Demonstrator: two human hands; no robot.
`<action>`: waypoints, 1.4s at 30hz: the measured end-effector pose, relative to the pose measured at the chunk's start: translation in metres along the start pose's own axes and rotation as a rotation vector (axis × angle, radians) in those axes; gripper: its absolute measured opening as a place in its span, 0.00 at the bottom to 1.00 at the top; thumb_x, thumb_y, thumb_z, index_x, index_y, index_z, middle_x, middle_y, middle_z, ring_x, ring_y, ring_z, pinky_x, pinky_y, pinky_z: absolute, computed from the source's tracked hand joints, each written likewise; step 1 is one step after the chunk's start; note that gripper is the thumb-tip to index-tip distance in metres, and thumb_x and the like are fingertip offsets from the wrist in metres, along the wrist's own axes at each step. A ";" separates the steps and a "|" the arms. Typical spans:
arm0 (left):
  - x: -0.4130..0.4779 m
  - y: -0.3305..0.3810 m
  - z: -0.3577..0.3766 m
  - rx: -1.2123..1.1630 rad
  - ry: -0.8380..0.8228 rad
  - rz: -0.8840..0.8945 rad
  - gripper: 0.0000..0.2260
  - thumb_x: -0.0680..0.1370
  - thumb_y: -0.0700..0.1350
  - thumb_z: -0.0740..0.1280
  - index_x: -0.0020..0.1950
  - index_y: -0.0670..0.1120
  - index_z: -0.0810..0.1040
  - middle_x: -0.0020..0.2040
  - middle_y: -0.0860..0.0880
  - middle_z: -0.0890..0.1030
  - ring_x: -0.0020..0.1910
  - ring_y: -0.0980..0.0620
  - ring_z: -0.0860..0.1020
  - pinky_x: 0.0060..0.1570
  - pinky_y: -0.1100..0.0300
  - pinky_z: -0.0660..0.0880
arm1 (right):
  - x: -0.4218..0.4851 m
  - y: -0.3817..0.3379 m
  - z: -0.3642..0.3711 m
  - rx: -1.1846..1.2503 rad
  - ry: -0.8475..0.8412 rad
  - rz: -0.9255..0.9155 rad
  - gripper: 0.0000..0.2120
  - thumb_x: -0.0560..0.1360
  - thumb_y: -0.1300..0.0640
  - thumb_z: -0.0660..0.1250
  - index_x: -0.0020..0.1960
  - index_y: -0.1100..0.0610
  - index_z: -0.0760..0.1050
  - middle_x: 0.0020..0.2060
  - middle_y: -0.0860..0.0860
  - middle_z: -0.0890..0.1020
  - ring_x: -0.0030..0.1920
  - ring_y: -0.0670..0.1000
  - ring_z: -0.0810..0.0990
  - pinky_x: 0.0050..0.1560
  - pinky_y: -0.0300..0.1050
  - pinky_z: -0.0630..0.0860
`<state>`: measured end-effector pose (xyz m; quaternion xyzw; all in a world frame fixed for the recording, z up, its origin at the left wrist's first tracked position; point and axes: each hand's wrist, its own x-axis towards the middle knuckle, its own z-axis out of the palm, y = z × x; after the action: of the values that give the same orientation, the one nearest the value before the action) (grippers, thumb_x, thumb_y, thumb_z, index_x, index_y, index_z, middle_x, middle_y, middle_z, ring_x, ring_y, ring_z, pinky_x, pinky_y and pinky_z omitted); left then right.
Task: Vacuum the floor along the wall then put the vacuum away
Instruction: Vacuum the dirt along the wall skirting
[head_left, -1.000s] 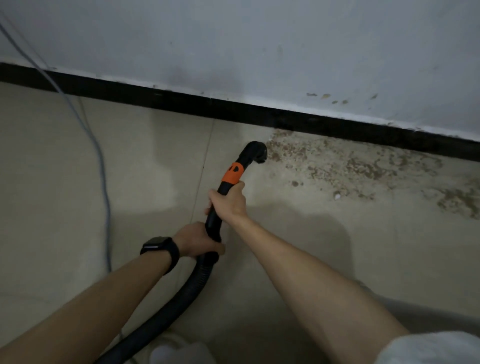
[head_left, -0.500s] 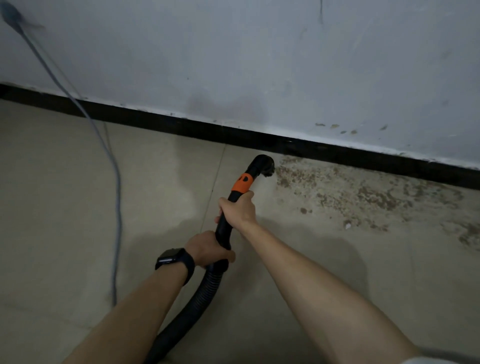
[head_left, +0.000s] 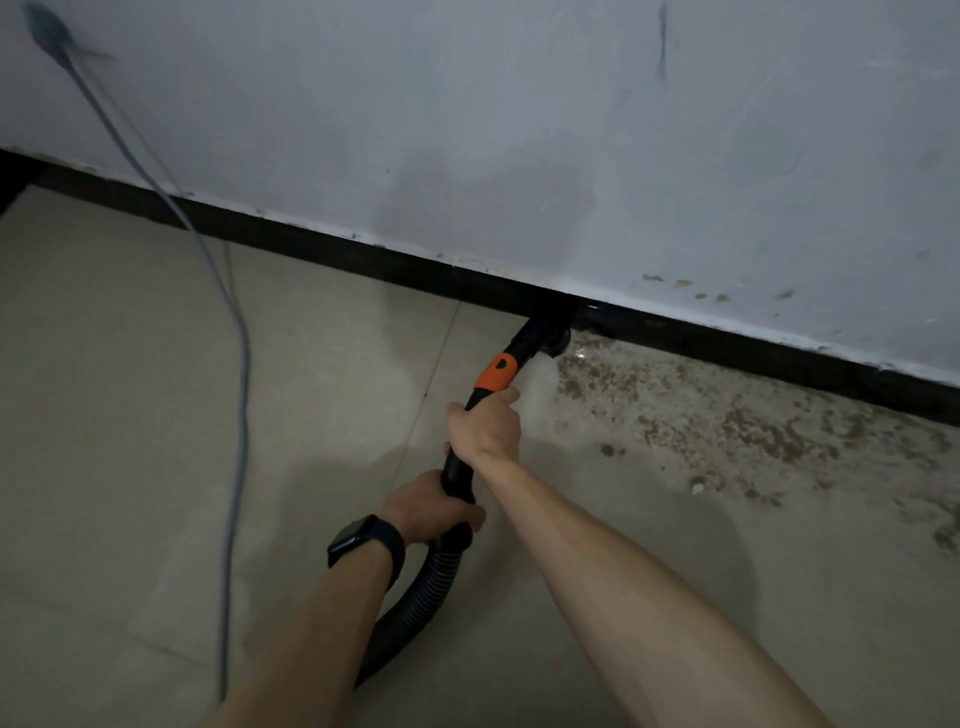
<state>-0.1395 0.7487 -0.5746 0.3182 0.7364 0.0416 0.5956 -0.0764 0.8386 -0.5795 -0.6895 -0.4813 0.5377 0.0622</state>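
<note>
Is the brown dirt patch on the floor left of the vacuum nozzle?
No, the brown dirt patch spreads to the right of the vacuum nozzle, along the black baseboard.

Floor (head_left: 130, 415): smooth beige tile, dull sheen — gritty brown crust (head_left: 727, 415) along its wall edge, at right
Wall (head_left: 519, 130): matt white paint, scuffed and stained
Skirting (head_left: 363, 254): black, glossy
Wand (head_left: 457, 470): smooth black plastic; orange plastic collar (head_left: 496, 371)
Hose (head_left: 415, 608): ribbed black plastic, matt
Cable (head_left: 240, 364): smooth grey sheath
Watch (head_left: 353, 538): glossy face — matt black strap
</note>
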 end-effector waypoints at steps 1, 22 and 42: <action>-0.003 0.002 0.002 -0.015 0.000 -0.006 0.10 0.69 0.46 0.75 0.47 0.46 0.79 0.46 0.46 0.84 0.46 0.47 0.83 0.46 0.54 0.81 | -0.001 0.001 -0.003 -0.001 -0.002 0.003 0.32 0.77 0.49 0.65 0.74 0.53 0.52 0.44 0.55 0.83 0.38 0.56 0.86 0.40 0.54 0.86; -0.083 0.041 0.064 -0.617 0.125 -0.120 0.05 0.70 0.36 0.74 0.42 0.39 0.79 0.38 0.42 0.82 0.39 0.43 0.82 0.44 0.52 0.81 | -0.035 0.006 -0.074 -0.135 -0.198 -0.030 0.27 0.77 0.50 0.67 0.68 0.62 0.59 0.54 0.58 0.79 0.47 0.58 0.82 0.48 0.48 0.80; -0.042 -0.013 0.075 -0.348 -0.356 -0.221 0.15 0.73 0.43 0.75 0.59 0.42 0.84 0.58 0.47 0.85 0.59 0.50 0.81 0.57 0.56 0.79 | -0.052 0.071 -0.036 -0.063 -0.230 -0.124 0.25 0.69 0.48 0.64 0.59 0.49 0.54 0.45 0.55 0.83 0.39 0.58 0.86 0.43 0.58 0.85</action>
<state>-0.0733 0.6928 -0.5657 0.1312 0.6323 0.0459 0.7622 -0.0030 0.7783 -0.5716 -0.5936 -0.5438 0.5930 0.0178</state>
